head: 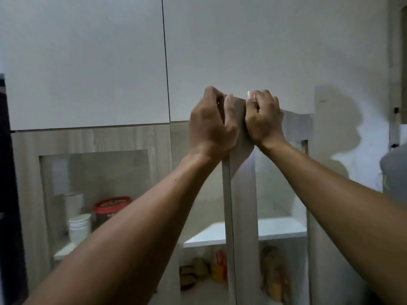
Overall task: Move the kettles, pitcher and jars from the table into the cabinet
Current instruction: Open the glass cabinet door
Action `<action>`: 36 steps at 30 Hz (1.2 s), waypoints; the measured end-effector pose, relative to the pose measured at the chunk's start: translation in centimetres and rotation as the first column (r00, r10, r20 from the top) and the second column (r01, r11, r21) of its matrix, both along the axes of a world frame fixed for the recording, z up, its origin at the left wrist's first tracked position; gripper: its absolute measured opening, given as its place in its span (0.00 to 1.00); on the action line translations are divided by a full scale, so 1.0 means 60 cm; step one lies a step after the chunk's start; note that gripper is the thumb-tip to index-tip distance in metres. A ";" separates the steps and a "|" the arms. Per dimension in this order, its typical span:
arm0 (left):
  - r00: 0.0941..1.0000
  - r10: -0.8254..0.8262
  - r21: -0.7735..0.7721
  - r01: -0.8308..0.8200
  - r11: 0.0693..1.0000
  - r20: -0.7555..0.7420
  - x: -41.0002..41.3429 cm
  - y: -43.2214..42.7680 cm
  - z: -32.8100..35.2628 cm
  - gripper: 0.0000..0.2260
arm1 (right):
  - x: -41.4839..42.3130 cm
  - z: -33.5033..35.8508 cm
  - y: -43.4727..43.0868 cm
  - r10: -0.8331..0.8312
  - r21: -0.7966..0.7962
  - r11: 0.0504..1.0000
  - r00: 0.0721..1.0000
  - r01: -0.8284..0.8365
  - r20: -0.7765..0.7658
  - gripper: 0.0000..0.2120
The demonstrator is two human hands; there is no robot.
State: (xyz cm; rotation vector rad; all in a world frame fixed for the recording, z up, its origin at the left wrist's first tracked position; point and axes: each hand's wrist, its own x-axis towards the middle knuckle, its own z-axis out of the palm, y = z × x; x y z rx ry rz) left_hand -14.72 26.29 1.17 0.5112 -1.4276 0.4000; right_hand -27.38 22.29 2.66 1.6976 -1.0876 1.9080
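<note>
Two bare forearms reach up; the left hand [211,122] and right hand [263,118] curl their fingers on the upright meeting edges of the cabinet doors [239,172]. No kettles, pitcher or jars in view.

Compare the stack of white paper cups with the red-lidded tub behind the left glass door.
The white paper cups are pale, narrow and open-topped, nested in a stack. The red-lidded tub is dark-bodied, wider and closed by its lid. The cups stand nearer the glass, the tub behind and to their right. Both stand upright on the same shelf, seen blurred through the glass.
</note>
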 end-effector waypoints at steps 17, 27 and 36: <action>0.841 -0.295 0.155 0.251 0.955 0.454 -0.504 0.231 -0.194 0.25 | -0.487 -0.062 0.395 0.368 0.141 0.800 0.663 -0.583 0.651 0.24; 0.488 -0.302 0.408 -0.125 0.904 0.819 -0.669 0.167 -0.285 0.34 | -0.657 -0.220 0.419 -0.584 0.552 0.734 0.783 0.395 0.216 0.19; 0.448 -0.392 0.482 -0.105 0.870 0.804 -0.772 0.084 -0.326 0.44 | -0.755 -0.280 0.379 -0.758 0.646 0.494 0.652 0.581 -0.007 0.31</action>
